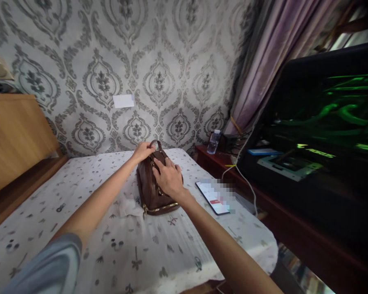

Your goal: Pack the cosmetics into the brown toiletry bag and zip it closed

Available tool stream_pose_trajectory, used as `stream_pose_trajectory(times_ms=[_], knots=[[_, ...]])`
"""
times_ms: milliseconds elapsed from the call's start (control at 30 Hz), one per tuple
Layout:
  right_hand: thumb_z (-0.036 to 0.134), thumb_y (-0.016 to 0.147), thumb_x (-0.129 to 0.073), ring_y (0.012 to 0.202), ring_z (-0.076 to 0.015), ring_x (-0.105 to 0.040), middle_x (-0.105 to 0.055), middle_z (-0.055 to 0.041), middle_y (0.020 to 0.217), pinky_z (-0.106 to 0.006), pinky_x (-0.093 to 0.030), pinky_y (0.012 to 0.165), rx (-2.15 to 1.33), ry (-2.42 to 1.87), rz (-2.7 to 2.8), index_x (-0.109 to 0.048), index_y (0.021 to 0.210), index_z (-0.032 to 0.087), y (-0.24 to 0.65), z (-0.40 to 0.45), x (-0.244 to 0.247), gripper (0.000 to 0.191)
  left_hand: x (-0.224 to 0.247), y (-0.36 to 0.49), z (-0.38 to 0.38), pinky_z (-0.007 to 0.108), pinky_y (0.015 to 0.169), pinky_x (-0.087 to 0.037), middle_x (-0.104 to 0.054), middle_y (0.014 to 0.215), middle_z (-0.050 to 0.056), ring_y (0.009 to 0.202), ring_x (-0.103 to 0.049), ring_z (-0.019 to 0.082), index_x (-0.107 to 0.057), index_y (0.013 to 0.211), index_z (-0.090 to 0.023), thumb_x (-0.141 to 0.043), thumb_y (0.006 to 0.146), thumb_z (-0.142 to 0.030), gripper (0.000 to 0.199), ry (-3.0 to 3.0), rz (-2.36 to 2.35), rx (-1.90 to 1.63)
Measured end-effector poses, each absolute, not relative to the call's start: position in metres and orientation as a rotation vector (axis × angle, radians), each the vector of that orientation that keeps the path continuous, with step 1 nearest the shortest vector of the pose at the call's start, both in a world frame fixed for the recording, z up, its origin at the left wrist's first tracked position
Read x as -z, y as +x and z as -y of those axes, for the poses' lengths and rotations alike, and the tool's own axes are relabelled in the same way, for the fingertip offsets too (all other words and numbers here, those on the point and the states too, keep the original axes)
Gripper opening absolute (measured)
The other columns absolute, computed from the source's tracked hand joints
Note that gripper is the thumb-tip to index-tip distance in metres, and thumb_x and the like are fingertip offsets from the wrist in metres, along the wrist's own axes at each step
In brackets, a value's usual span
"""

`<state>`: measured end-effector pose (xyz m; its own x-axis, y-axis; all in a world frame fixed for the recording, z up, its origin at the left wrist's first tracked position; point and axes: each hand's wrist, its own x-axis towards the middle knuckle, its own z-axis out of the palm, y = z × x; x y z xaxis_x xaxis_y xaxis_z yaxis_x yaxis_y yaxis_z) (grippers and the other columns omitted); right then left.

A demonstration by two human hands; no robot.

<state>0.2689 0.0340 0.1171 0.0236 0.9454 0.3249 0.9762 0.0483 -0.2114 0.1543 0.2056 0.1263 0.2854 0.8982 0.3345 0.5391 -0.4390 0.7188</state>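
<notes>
A brown leather bag (pixel 145 183) with gold zippers lies on the patterned white bed sheet (pixel 110 253), its carry loop at the far end. At that far end, beside the loop, my left hand (pixel 143 151) is closed on the bag; its fingertips are partly hidden. My right hand (pixel 169 177) rests on top of the bag with the fingers spread, covering part of the upper face and a zipper. A crumpled whitish, see-through piece (pixel 131 207) lies against the bag's near left side.
Right of the bag lies a phone (pixel 213 199) with a lit screen. A clear bottle (pixel 214 141) stands on the dark red table (pixel 202 153), near a white cable (pixel 248 183) and a large black computer case (pixel 300 98) with green lighting. A wooden headboard (pixel 18 139) borders the left.
</notes>
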Motion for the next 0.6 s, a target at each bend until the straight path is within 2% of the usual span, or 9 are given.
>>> stream_pose_trajectory(times_ms=[233,400,600], knots=[[0.04,0.108,-0.04,0.147,-0.0309,-0.047,-0.058,-0.0153,0.153,-0.052,-0.037,0.117,0.133,-1.892,1.948,-0.054,0.153,0.031,0.271,-0.033,-0.115,0.047,-0.131,0.188,-0.217,0.03,0.074,-0.049,-0.074,0.081,0.006,0.083,-0.068,0.023,-0.072,0.083,-0.019,-0.074,0.077,-0.038,0.02,2.337,-1.578,-0.739],[0.04,0.109,-0.04,0.15,-0.0309,-0.045,-0.056,-0.0155,0.156,-0.052,-0.035,0.12,0.118,-1.906,1.945,-0.051,0.155,0.031,0.27,-0.033,-0.114,0.049,-0.13,0.197,-0.223,0.029,0.069,-0.048,-0.073,0.076,0.004,0.079,-0.067,0.022,-0.071,0.078,-0.021,-0.075,0.078,-0.036,0.016,2.238,-1.701,-0.807],[0.04,0.109,-0.039,0.149,-0.0272,-0.046,-0.055,-0.016,0.156,-0.047,-0.036,0.119,0.127,-1.887,1.957,-0.05,0.156,0.03,0.27,-0.033,-0.114,0.049,-0.124,0.194,-0.225,0.03,0.075,-0.05,-0.073,0.076,0.003,0.082,-0.068,0.021,-0.074,0.078,-0.021,-0.073,0.079,-0.032,0.012,2.171,-1.636,-0.942]])
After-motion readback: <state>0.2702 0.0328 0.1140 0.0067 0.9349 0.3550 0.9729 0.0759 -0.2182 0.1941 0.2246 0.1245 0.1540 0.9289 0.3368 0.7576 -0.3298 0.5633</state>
